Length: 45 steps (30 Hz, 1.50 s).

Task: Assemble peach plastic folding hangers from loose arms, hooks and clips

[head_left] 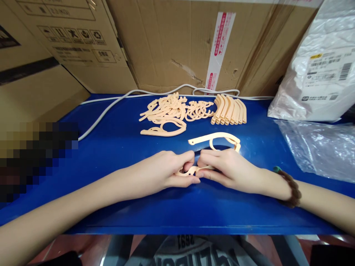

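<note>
Near the middle of the blue table, my left hand pinches a small cream plastic piece between thumb and fingers. My right hand is closed on a cream plastic part that meets it from the right; the fingers hide much of both. Just behind my right hand lies a curved cream part with a ring. Farther back are a similar jointed part, a loose pile of cream pieces, small hooked pieces and a neat row of curved arms.
Cardboard boxes stand along the back and left. A white cable runs along the table's rear. At the right are a white labelled package and a clear plastic bag.
</note>
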Tool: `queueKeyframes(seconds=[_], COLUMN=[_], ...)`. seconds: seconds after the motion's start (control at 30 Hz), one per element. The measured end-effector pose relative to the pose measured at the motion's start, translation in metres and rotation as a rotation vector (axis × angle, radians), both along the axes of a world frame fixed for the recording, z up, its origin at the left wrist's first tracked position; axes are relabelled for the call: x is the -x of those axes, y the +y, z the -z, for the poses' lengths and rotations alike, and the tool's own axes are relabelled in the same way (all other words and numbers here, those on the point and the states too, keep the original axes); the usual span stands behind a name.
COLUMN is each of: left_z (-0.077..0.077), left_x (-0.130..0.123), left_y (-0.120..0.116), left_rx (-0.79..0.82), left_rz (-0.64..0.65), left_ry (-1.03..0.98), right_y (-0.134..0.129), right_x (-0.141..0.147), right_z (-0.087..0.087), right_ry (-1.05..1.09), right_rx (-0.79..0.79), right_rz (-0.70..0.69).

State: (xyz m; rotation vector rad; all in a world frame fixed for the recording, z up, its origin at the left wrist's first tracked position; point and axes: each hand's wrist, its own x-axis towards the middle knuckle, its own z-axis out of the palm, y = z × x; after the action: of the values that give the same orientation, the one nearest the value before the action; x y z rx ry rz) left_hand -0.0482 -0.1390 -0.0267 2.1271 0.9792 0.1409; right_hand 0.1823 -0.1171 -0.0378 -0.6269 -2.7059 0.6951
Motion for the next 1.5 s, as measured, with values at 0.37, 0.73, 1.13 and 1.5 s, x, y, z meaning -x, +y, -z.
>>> queueKeyframes(seconds=[0.37,0.73,1.13,1.5], left_z=[-0.014,-0.009,-0.002,-0.005], left_x=[0.003,0.005,0.005,0.015], left_y=[0.001,0.003,0.006,0.025], left_rx=[0.222,0.213,0.228,0.462], left_rz=[0.068,0.017,-0.018,-0.233], left_ry=[-0.041,-0.137,-0.197,-0.403], right_y=[-0.009,-0.005,-0.001,0.009], right_x=[0.001,0.001,-0.002,-0.009], right_z=[-0.003,-0.008,-0.011,-0.004], right_ry=[0.001,0.057,0.053,-0.018], right_rx=[0.047,0.162,0.152,0.089], right_rz=[-0.079,-0.014,0.031,0.094])
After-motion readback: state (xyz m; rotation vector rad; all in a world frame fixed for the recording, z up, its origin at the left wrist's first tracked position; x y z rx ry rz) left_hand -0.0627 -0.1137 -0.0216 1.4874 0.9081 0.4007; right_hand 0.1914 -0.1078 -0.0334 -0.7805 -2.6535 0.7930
